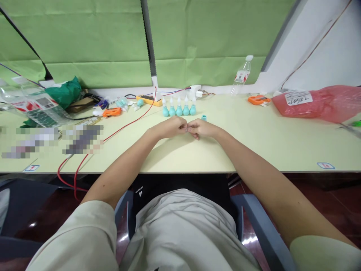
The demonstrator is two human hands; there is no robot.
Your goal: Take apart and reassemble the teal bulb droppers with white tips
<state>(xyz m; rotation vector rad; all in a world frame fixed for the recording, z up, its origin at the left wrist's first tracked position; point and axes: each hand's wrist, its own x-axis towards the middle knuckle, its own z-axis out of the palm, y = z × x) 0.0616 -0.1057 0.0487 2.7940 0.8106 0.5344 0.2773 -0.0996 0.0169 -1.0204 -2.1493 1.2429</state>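
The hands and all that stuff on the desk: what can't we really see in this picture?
All in the head view:
- Whether the left hand and right hand hold anything: their curled fingers cover it, or it's too small.
- What the blocky patch covers: it's blurred out.
- What's inside the red bag: the plastic hides it, and the right edge cuts the bag off.
- Words on the desk sticker: too small.

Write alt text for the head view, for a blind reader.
Left hand and right hand meet at the fingers over a yellow table; whether they hold anything is unclear. Beyond stand five teal-bulbed droppers in a row and a small teal piece. A plastic bottle and red bag sit farther right.
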